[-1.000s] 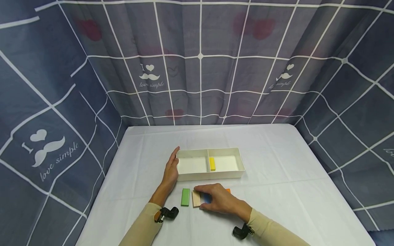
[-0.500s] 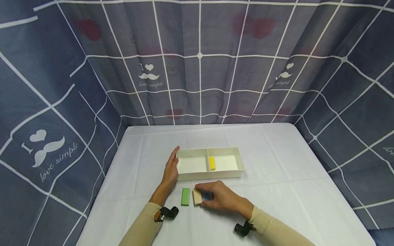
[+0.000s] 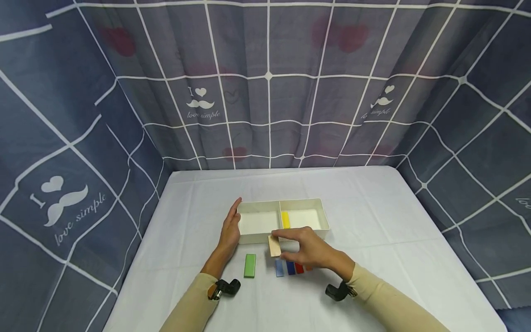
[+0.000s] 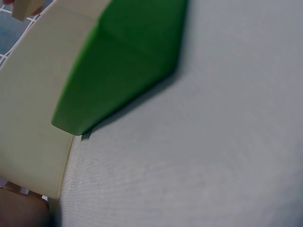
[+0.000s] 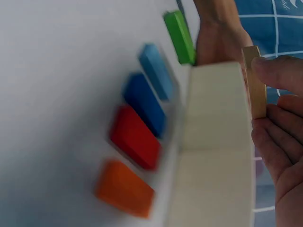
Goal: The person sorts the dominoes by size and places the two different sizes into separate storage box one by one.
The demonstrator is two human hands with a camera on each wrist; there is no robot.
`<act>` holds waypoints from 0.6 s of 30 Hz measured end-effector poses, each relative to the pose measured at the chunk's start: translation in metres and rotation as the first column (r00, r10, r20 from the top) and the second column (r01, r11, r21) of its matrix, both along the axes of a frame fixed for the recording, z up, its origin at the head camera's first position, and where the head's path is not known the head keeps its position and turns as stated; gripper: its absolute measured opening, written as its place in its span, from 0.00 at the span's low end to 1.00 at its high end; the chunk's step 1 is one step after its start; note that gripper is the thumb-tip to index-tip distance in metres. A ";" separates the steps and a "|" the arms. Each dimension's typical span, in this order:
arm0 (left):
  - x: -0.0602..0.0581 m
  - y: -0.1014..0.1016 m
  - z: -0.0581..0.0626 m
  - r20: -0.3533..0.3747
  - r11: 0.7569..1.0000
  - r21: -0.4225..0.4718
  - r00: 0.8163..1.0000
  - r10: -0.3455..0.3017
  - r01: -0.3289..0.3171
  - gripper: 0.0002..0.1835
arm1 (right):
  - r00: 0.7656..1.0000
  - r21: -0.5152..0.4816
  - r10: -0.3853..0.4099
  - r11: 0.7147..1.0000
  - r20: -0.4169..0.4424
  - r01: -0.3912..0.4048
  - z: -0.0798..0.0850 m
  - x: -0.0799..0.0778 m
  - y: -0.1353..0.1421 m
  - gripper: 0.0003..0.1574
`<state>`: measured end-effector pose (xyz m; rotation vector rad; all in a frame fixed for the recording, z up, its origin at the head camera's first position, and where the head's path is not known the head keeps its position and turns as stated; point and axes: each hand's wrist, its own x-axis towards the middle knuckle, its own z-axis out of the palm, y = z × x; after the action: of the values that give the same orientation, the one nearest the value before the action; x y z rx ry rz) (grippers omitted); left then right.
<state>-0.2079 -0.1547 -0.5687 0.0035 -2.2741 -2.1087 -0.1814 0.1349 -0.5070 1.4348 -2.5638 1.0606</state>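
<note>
My right hand point(image 3: 309, 249) pinches a plain wooden block point(image 3: 274, 246) between thumb and fingers, raised off the table in front of the white two-compartment box point(image 3: 257, 238). In the right wrist view that block point(image 5: 255, 85) is held upright near the box's rim. My left hand point(image 3: 229, 230) rests along the left end of the box with its fingers extended. Inside the right compartment, a yellow block point(image 3: 286, 219) lies against the divider. A green block point(image 3: 250, 266) lies on the table near my left wrist; it looms large in the left wrist view.
Below the right hand, a light blue block point(image 3: 279, 267), a dark blue block point(image 3: 291, 268), a red block point(image 3: 299, 268) and an orange block point(image 5: 125, 189) lie in a row. White cloth covers the table point(image 3: 365, 207); a checked curtain point(image 3: 290, 97) encloses its back and sides.
My right hand has lifted the wooden block from the row and carried it forward to the box's front wall, uncovering the coloured blocks beneath. The left hand has stayed put.
</note>
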 end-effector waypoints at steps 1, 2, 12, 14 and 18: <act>0.000 0.000 0.000 -0.001 1.000 0.000 1.000 -0.001 0.001 0.30 | 1.000 0.001 -0.006 1.000 -0.003 0.006 0.003 -0.002 0.003 0.39; 0.000 0.000 0.000 -0.002 1.000 0.000 1.000 0.000 0.000 0.30 | 1.000 0.000 -0.011 1.000 -0.009 0.011 0.006 -0.005 0.005 0.40; 0.000 0.001 0.000 0.004 1.000 -0.004 1.000 0.003 -0.003 0.30 | 0.995 0.017 -0.102 0.995 -0.004 0.102 0.022 -0.030 0.031 0.41; 0.000 0.001 0.000 0.001 1.000 -0.009 1.000 0.003 -0.003 0.30 | 0.992 0.016 -0.124 0.992 0.010 0.124 0.025 -0.035 0.036 0.41; 0.001 0.002 0.001 0.003 1.000 -0.013 1.000 0.005 -0.005 0.30 | 0.988 0.020 -0.153 0.988 0.017 0.152 0.028 -0.044 0.045 0.41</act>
<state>-0.2072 -0.1530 -0.5680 0.0123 -2.2877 -2.0927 -0.2258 0.1800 -0.4786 1.2140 -2.6521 1.0354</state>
